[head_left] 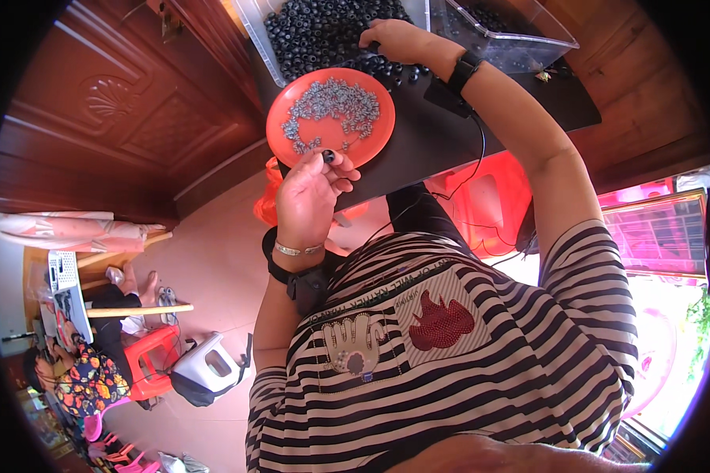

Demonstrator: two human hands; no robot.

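My left hand (308, 193) is palm up at the near edge of an orange-red plate (323, 135). Thumb and fingers pinch a small round black plastic part (328, 156). Many small silvery metal pieces (335, 101) lie spread over the plate, mostly toward its far side. My right hand (401, 41) reaches over the near right side of a clear plastic bin (270, 54) heaped with black parts like the one in my left hand. Its fingertips close around a dark piece (373, 47), probably one of those black parts.
Several loose black parts (412, 75) lie on the dark table (450, 150) beside the bin. A second clear bin (521, 47) stands at the right. A cable (483, 146) hangs over the table edge near a red stool (493, 201). Another person (87, 378) sits at far left.
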